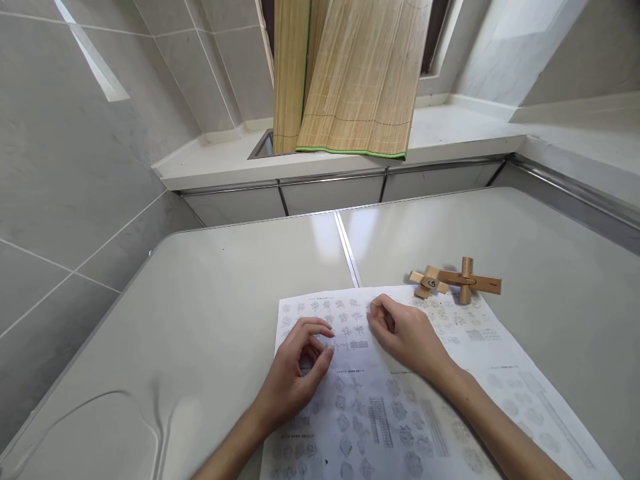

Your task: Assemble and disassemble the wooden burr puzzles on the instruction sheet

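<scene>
A large printed sheet point(370, 400), covered with small line diagrams and grids, lies on the table in front of me. My left hand point(300, 367) rests over its left part, fingers curved and thumb apart, with nothing between them. To the right, my right hand point(405, 330) is curled closed on the upper part of the sheet, and no object shows in it. Just beyond it, at the sheet's far right edge, is an interlocking wooden puzzle piece point(429, 281) with a mark on its end. Beside it sits a cross-shaped wooden piece point(467, 281) with a round peg through a flat bar.
The pale table point(225, 300) has a metal seam point(346, 247) across its middle. A white counter point(210, 163) runs behind it, with part of a sink point(263, 145) showing. A bamboo mat point(360, 87) hangs over the counter edge. A blurred cable point(150, 427) appears at lower left.
</scene>
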The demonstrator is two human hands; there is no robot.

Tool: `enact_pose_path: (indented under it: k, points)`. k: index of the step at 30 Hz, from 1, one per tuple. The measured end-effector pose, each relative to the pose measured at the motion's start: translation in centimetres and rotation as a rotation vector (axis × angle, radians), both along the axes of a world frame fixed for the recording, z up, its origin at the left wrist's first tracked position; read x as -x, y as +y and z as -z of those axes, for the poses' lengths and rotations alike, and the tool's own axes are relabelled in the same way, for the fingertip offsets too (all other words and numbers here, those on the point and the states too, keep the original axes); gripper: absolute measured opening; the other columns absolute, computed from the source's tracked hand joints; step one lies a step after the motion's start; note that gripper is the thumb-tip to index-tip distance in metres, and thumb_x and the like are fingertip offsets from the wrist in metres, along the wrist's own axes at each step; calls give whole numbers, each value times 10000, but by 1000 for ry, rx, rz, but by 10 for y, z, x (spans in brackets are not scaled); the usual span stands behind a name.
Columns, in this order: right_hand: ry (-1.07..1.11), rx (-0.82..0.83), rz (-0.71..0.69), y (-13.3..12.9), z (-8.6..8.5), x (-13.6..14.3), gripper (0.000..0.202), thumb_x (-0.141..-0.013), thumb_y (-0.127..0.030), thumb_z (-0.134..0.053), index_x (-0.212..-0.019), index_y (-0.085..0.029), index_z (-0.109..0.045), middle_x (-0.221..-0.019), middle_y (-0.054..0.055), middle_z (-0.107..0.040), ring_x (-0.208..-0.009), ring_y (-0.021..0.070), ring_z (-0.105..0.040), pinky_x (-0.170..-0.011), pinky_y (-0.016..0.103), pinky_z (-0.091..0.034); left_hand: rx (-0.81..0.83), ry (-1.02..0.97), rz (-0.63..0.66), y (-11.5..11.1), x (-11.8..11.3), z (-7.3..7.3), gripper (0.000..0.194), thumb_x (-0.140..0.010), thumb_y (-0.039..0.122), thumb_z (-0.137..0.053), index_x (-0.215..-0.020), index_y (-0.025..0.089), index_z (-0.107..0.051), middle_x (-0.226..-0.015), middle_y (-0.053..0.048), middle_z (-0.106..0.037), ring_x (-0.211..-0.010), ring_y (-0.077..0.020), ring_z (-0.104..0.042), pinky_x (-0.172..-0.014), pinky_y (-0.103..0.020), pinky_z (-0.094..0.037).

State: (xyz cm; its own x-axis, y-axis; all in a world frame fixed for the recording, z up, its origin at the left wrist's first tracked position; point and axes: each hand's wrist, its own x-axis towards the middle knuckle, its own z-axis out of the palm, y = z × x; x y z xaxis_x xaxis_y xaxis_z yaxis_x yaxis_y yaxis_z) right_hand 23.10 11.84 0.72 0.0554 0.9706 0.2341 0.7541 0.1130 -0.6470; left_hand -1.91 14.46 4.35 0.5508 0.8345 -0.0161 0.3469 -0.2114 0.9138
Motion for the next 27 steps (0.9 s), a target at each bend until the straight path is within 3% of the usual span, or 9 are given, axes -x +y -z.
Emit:
enact_pose_path:
  k: [27]
  points:
    - [-12, 16, 10, 1, 1, -1, 154, -966, -229, -498, -814, -254, -494, -592, -76, -483, -498, 138, -467, -520, 249, -349, 1, 16, 13, 1, -2, -1, 142, -1058, 349, -561, -1141, 253, -624, -1240, -71, -642, -797, -147, -627, -715, -304, -531]
